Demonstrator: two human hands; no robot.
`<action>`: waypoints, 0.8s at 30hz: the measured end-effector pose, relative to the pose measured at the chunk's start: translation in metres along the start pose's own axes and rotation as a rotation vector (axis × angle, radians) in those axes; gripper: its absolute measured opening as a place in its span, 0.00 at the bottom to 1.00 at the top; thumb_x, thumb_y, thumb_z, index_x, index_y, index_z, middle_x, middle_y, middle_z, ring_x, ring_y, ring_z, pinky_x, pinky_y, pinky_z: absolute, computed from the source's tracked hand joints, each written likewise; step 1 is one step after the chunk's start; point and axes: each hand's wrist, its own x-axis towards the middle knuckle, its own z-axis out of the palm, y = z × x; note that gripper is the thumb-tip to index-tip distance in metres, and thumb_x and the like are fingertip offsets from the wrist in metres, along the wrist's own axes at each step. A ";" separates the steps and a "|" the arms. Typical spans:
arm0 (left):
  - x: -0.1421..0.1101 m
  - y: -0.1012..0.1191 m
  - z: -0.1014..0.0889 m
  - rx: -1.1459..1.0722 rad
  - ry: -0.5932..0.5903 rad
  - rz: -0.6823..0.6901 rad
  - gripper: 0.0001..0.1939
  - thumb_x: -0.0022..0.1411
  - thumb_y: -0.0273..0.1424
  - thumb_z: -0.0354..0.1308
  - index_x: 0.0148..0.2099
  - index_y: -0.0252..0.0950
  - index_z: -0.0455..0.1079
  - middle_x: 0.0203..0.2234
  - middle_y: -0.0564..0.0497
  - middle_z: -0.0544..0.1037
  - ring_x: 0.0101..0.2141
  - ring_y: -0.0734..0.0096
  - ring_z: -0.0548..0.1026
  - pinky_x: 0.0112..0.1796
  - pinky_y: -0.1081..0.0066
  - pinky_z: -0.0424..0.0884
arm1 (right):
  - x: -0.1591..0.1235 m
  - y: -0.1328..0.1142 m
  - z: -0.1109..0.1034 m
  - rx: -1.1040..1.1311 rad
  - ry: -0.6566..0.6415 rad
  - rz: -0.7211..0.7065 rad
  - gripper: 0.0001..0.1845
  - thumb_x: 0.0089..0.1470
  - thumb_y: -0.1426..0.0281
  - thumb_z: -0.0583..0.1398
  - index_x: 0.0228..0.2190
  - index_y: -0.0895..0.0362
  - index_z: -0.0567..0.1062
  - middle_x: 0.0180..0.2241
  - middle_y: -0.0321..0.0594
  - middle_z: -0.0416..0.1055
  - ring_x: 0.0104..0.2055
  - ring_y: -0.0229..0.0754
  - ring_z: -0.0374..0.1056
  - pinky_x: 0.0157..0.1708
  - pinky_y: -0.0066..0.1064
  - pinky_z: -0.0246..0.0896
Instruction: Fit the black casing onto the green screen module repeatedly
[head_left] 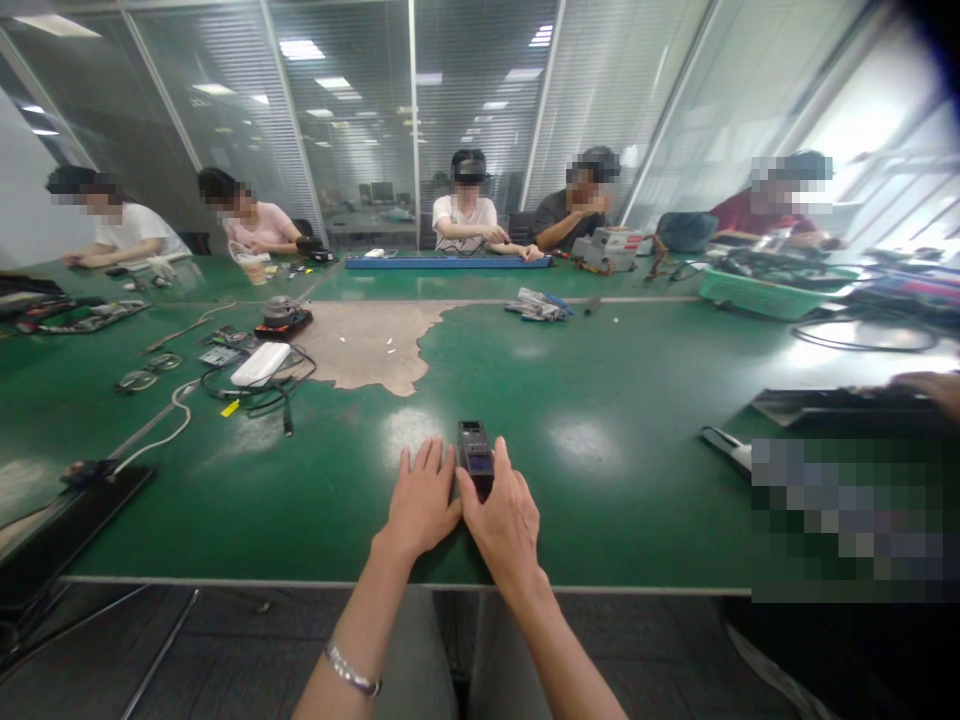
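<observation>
Head view, and right at the centre we have a dark, narrow device (477, 455) with a small display, lying on the green bench (637, 520) near its front edge, between the person's two hands. The right hand (506, 510) has it: thumb along one side, fingers along the other, grasping the near part. Over on the other side, the left hand (424, 495) is released, palm down on the bench, its fingers spread just beside the device. A silvery bracelet (352, 672) circles the left wrist.

Moving out to the left, there's a white box (261, 364) among looping black cables (287, 412), a yellow tag (230, 408) near them, and a pair of round-framed glasses (150, 372) farther over. Behind the box sits a round gadget (281, 312) on a dark and orange base, beside a ragged beige patch (367, 345) in the green surface.

Farther back, crumpled gloves (538, 305) lie ahead of a long blue bar (448, 263), and a green basket (787, 300) full of dark, tangled items stands to the right. At the right edge, another person's hand (930, 388) is at a dark panel (832, 408); the area below is pixelated, so no telling what's there. And across the far side, five people sit along the bench.
</observation>
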 end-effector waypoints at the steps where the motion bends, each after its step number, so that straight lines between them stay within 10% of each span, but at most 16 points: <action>1: 0.000 0.000 0.000 0.001 0.004 0.000 0.33 0.68 0.46 0.44 0.69 0.35 0.50 0.68 0.41 0.52 0.67 0.50 0.48 0.63 0.45 0.42 | 0.000 0.001 0.000 0.000 -0.003 -0.001 0.40 0.60 0.53 0.53 0.64 0.66 0.53 0.49 0.57 0.73 0.46 0.55 0.70 0.43 0.43 0.66; 24: -0.001 0.002 -0.001 0.011 0.005 -0.006 0.31 0.69 0.43 0.43 0.70 0.36 0.50 0.68 0.42 0.52 0.67 0.51 0.48 0.63 0.46 0.43 | -0.003 0.001 -0.003 -0.013 -0.023 -0.025 0.39 0.60 0.58 0.54 0.64 0.67 0.52 0.50 0.56 0.72 0.47 0.54 0.69 0.45 0.42 0.65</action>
